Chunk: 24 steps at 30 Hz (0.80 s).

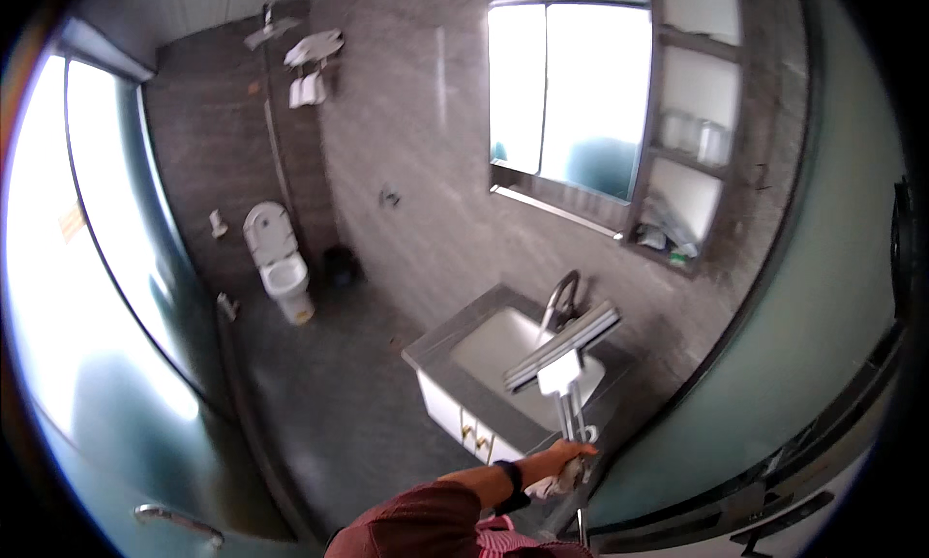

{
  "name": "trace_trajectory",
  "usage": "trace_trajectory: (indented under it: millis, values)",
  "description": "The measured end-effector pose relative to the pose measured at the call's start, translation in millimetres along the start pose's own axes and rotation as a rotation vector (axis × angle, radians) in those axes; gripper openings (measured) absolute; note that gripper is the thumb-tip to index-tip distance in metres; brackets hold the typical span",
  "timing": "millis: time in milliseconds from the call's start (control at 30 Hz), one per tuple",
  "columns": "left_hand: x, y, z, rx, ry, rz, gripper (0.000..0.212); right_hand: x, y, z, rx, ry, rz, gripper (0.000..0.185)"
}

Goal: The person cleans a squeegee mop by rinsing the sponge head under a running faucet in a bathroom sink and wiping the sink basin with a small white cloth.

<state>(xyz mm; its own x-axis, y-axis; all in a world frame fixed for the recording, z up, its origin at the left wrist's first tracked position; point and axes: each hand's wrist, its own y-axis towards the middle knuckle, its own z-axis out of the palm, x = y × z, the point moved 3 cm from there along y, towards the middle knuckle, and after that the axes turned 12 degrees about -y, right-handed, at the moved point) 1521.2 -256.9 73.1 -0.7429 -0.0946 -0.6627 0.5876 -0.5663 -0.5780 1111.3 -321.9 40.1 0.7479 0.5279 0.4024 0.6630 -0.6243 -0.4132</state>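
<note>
My left hand [565,461], with a dark band at the wrist, grips the metal shaft of what looks like a sponge mop [559,376]. Its long grey-and-white head is raised and tilted, with a white bracket and twin metal rods below. From this view the mop head overlaps the white sink basin [483,355] and hides part of it; contact between them cannot be told. A curved metal faucet [562,293] stands behind the head. Beneath my left hand is a blurred pale shape that I cannot identify. My right hand is not in view.
The basin sits in a grey countertop [428,344] over a white cabinet [443,405]. Above are a mirror [570,101] and wall shelves [689,159]. A toilet [287,275] and dark bin [340,265] stand farther back. Frosted glass panels [733,420] flank the right.
</note>
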Motion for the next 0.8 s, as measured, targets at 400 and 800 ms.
trace_trajectory:
  millis: [400,800]
  values:
    - [-19,-41,21,0.06,0.081,0.112,0.031,-2,43,8,0.053,0.015,-0.016,0.037]
    - [-13,-24,12,-0.032,0.031,-0.055,0.038,-147,0,99,0.094,0.159,0.107,0.033]
